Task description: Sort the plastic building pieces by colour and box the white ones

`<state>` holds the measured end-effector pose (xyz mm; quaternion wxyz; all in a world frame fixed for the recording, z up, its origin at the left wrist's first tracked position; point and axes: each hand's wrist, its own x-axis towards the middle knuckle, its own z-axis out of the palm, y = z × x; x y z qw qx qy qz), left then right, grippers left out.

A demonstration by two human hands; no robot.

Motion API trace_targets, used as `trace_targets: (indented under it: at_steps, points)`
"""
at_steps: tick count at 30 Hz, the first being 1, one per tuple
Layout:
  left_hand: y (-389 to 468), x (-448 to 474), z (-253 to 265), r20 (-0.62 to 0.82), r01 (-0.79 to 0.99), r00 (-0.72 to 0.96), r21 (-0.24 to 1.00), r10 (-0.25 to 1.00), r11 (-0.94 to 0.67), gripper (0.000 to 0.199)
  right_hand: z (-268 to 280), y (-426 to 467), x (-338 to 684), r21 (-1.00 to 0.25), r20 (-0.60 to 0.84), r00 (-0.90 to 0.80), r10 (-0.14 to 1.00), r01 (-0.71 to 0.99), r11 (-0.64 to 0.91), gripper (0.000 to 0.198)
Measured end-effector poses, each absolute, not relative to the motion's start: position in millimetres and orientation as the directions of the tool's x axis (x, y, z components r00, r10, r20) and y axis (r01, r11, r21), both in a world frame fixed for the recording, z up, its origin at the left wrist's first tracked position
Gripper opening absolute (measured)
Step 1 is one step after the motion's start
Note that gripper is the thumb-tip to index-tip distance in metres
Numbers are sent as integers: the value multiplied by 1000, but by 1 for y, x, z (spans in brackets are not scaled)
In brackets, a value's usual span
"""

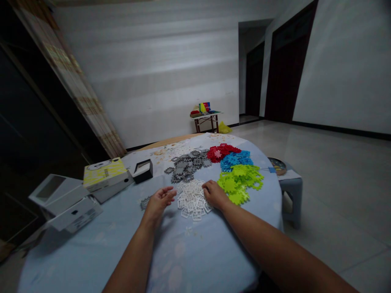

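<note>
A heap of small white openwork plastic pieces [193, 198] lies on the cloth between my hands. My right hand [215, 195] rests at the heap's right edge, its fingers curled down against the white pieces; whatever is between the fingertips is hidden. Left of the heap my left hand [160, 201] hovers, fingers loosely bent and thumb apart, with nothing visible in it. Just beyond that hand lies a flat grey piece [144, 202]. Behind the white heap is a pile of grey gear-shaped pieces [186, 166]. Lime green gear-shaped pieces [240, 181] are piled near my right wrist.
Blue pieces [236, 160] and red pieces [222, 153] are heaped at the back right. On the left stand a black open box [143, 171], a yellow-and-white box [105, 173] and white boxes [65, 199]. A grey stool [291, 189] stands beyond the round table's right edge.
</note>
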<state>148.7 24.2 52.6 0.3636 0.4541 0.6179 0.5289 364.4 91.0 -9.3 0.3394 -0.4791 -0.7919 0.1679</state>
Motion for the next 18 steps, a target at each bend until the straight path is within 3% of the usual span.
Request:
trace_targets:
  at_steps: [3,11,18]
  points:
    - [23,152,56,43,173,-293,985,955,9,64,-10,91,364,-589,379,-314,870,643,489,21]
    - [9,107,41,116,514,-242,857,963,26,43,-8,90,365,-588,377,-308,873,649,483,22]
    - [7,75,30,41,621,-200,778,979,94,41,-10,91,365,-581,384,-307,871,652,486,21]
